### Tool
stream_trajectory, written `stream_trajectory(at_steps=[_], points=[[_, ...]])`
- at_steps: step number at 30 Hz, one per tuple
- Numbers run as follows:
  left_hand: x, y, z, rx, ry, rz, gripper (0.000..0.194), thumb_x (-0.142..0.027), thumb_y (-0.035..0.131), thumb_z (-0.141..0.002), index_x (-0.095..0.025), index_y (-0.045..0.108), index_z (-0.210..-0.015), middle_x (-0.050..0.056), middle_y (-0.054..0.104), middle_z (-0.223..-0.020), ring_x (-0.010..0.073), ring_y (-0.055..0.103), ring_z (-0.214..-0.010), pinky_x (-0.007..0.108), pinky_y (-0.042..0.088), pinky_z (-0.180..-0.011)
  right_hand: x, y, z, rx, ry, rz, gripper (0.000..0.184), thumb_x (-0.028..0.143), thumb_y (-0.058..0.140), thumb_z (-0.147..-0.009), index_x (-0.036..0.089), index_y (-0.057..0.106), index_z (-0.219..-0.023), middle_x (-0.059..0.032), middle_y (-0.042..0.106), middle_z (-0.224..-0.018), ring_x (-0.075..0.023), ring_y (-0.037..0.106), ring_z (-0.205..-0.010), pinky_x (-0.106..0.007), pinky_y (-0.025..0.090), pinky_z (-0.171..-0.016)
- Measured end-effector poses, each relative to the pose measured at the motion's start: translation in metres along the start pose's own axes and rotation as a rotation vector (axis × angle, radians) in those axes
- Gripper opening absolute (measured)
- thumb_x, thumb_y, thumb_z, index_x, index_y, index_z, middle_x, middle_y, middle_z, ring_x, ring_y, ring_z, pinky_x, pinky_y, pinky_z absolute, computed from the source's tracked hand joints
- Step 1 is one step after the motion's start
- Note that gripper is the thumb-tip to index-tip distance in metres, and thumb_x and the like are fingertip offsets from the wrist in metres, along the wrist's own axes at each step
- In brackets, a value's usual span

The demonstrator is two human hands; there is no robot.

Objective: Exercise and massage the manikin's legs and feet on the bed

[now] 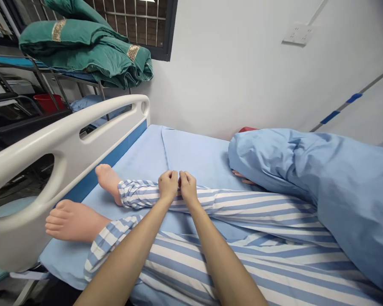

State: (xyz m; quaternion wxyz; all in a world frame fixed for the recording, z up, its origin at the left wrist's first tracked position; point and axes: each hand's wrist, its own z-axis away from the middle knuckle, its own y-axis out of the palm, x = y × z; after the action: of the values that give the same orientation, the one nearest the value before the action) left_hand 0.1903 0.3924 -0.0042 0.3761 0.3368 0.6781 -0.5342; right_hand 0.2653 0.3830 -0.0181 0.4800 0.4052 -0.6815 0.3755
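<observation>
The person's left hand [167, 185] and right hand [188, 188] reach down side by side to the striped pajama trouser leg [242, 204] of a manikin lying on a hospital bed. The fingers [170, 175] of both hands are curled closed at the leg's upper edge, seemingly pinching the cloth, though the knuckles hide the fingertips. The trouser leg lies along the blue bed sheet [194, 157], ending near a bare manikin foot [108, 182], with the other foot [73, 221] just beside it. A white side rail [67, 140] runs along the bed's left edge, and a bunched blue quilt [338, 187] lies at the right. Beyond the rail, a green blanket [83, 51] sits folded on a metal rack.
</observation>
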Motion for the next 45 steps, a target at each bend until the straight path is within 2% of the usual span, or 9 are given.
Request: stream_trajectory(at_steps=[5,9,13,21,27,32,35,40,45], points=[[0.003,0.009,0.013,0.044,0.043,-0.191,0.034,-0.033,0.035,-0.085,-0.021,0.052,-0.058,0.002,0.061,-0.063,0.0138,0.048,-0.061,0.026,0.025,-0.057,0.009,-0.004,-0.006,-0.046,0.033,0.02,0.036,0.039,0.044,-0.079,0.022,0.026,-0.053,0.0072,0.025,-0.05,-0.0093,0.027,-0.05,-0.024,0.026,-0.048],[0.008,0.01,0.014,0.042,0.064,-0.235,0.035,-0.033,0.034,-0.087,-0.022,0.052,-0.059,0.002,0.062,-0.064,0.0144,0.05,-0.062,0.026,0.024,-0.057,0.019,-0.02,-0.006,0.06,-0.124,0.225,0.037,0.038,0.044,-0.081,0.021,0.029,-0.052,0.007,0.026,-0.049,-0.0093,0.028,-0.051,-0.024,0.024,-0.05],[0.009,0.01,0.014,0.027,0.078,-0.226,0.035,-0.034,0.035,-0.086,-0.021,0.049,-0.057,0.001,0.059,-0.06,0.0145,0.05,-0.061,0.026,0.025,-0.058,0.009,-0.036,-0.002,0.009,-0.127,0.309,0.038,0.039,0.041,-0.084,0.021,0.029,-0.052,0.0068,0.027,-0.05,-0.0094,0.028,-0.05,-0.025,0.023,-0.051],[-0.026,0.026,0.003,0.122,0.085,0.212,0.037,-0.035,0.03,-0.087,-0.02,0.038,-0.054,-0.002,0.047,-0.052,0.011,0.045,-0.054,0.022,0.032,-0.056,-0.007,-0.043,-0.007,-0.054,-0.023,0.074,0.036,0.042,0.043,-0.082,0.021,0.033,-0.054,0.0063,0.033,-0.05,-0.0099,0.032,-0.051,-0.024,0.028,-0.051],[-0.027,0.049,0.022,0.077,0.067,-0.085,0.034,-0.034,0.032,-0.088,-0.021,0.048,-0.061,0.002,0.06,-0.064,0.0144,0.051,-0.062,0.026,0.028,-0.059,-0.003,-0.049,-0.014,-0.095,0.066,-0.052,0.035,0.042,0.046,-0.078,0.022,0.029,-0.054,0.007,0.028,-0.051,-0.0094,0.028,-0.05,-0.024,0.028,-0.048],[-0.023,0.049,0.025,0.106,0.134,-0.209,0.034,-0.033,0.031,-0.089,-0.021,0.054,-0.066,0.004,0.064,-0.069,0.0148,0.053,-0.066,0.026,0.028,-0.062,0.01,-0.078,-0.011,0.088,-0.111,0.299,0.036,0.04,0.045,-0.08,0.021,0.033,-0.052,0.0064,0.03,-0.049,-0.0095,0.03,-0.051,-0.024,0.025,-0.051],[-0.022,0.049,0.025,0.091,0.138,-0.236,0.034,-0.032,0.033,-0.089,-0.021,0.054,-0.064,0.002,0.063,-0.067,0.0138,0.052,-0.064,0.026,0.027,-0.061,0.005,-0.098,-0.007,0.075,-0.13,0.367,0.038,0.041,0.043,-0.082,0.02,0.032,-0.052,0.0062,0.03,-0.049,-0.0095,0.031,-0.052,-0.024,0.025,-0.052],[-0.037,0.054,0.023,0.114,0.15,-0.176,0.034,-0.031,0.038,-0.084,-0.019,0.047,-0.054,-0.001,0.054,-0.055,0.0117,0.043,-0.056,0.025,0.024,-0.056,-0.008,-0.107,-0.01,0.019,-0.032,0.207,0.038,0.042,0.045,-0.081,0.02,0.035,-0.052,0.0056,0.034,-0.049,-0.0091,0.034,-0.05,-0.024,0.028,-0.05],[-0.059,0.079,0.029,0.18,0.201,-0.003,0.037,-0.032,0.034,-0.084,-0.018,0.046,-0.052,-0.002,0.049,-0.051,0.0097,0.039,-0.053,0.023,0.026,-0.055,-0.003,-0.113,-0.02,-0.064,0.237,-0.275,0.033,0.041,0.052,-0.074,0.021,0.034,-0.053,0.0091,0.029,-0.041,-0.0062,0.025,-0.037,-0.021,0.02,-0.038]])
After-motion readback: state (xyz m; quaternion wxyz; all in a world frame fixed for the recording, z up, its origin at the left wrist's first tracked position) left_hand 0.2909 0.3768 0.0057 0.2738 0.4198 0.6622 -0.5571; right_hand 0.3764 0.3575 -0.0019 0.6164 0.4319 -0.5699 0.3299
